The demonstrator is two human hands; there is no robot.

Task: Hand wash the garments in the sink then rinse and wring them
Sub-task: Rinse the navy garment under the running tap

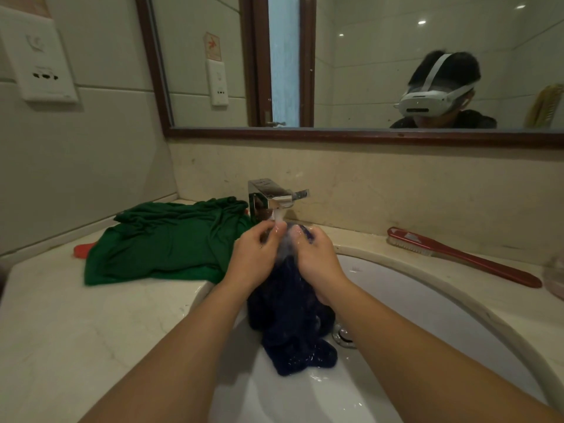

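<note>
Both hands, left (254, 257) and right (317, 261), grip the navy garment (290, 325) under the running tap (268, 198), over the sink's (427, 300) back edge.

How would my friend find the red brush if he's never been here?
Start at the white sink. On the counter to its right, by the back wall, lies the scrubbing brush. It is the only long red thing with pale bristles.

Pale marble counter (76, 315) held a white sink (427, 300) sunk into it. Green garment (164, 242) lay crumpled at the left rear, beside the faucet (268, 199), edge reaching the sink rim. Small red object (81, 249) stuck out under its left side. Red brush (457, 256) lay right of the sink; clear jar (554, 279) stood at the far right.
</note>
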